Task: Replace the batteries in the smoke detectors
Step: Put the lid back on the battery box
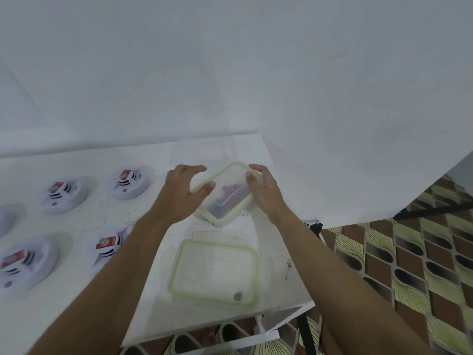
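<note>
A clear plastic box [225, 198] with a green-rimmed lid on top sits near the table's far right corner; dark and red shapes show blurred through it. My left hand [183, 192] curls over its left end, thumb on the lid. On its right end, my right hand [263, 189] grips the lid's edge. Several white round smoke detectors lie on the left of the table with red batteries showing in their backs, among them one detector [129, 184] nearest the box and another [108, 248] beside my left forearm.
A second green-rimmed lid [179, 267] lies flat on the white table [158, 303] near its front edge. A clear lidless tub [202, 152] stands at the back by the wall. Patterned floor and a black tripod leg [317, 228] lie to the right.
</note>
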The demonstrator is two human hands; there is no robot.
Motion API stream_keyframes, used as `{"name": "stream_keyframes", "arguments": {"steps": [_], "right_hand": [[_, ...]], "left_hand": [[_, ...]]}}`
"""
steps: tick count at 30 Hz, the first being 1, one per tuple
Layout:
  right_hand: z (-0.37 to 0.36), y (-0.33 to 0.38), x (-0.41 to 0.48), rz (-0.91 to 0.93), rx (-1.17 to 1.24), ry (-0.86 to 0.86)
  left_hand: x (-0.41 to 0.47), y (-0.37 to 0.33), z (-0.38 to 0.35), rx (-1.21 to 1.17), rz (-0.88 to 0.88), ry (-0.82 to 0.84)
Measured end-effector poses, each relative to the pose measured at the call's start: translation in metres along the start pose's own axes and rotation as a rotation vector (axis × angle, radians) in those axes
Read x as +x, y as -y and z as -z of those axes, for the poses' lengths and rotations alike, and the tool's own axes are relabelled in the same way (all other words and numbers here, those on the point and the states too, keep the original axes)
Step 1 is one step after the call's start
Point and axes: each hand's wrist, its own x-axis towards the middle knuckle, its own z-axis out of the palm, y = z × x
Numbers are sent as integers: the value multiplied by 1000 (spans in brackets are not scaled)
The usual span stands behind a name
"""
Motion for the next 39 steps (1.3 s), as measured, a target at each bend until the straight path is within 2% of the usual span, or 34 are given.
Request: {"name": "stream_keyframes", "arguments": {"steps": [3, 6, 15, 32, 35, 39], "right_hand": [[4, 4, 7, 32, -38, 53], [6, 2, 11, 38, -54, 70], [-2, -7, 14, 39, 8, 32], [-6, -1, 6, 25, -20, -44], [-9, 4, -4, 15, -22, -131], [-23, 9, -21, -28, -36, -169]], "left_hand": [[17, -5, -9, -152, 77, 218], [26, -6, -17, -237, 125, 331], [31, 6, -23, -259, 134, 359], [24, -6, -15, -257, 173, 323], [19, -6, -15, -184, 206, 242], [9, 0, -12, -117, 398, 10]]}}
